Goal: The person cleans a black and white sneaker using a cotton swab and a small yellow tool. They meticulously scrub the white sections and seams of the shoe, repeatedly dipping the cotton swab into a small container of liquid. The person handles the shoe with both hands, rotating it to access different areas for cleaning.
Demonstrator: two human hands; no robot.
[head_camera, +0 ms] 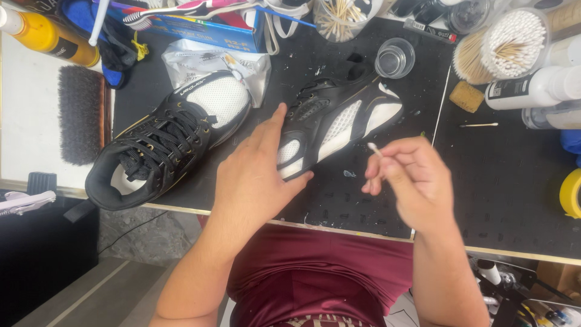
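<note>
Detailing step in hand, by judgement: left hand (pixel 257 175) lies flat, open, steadying the black-and-white leather sneaker (pixel 336 121) on the black worktop (pixel 508 181). Right hand (pixel 411 181) pinches a white cotton swab (pixel 374 149); next move calls for precise tip placement on the sneaker.

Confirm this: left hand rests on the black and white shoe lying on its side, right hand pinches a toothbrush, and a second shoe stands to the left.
Not quite. The head view shows the right hand pinching a cotton swab, not a toothbrush. The rest holds: the left hand rests on the black and white shoe, and the second shoe stands to its left.
</note>
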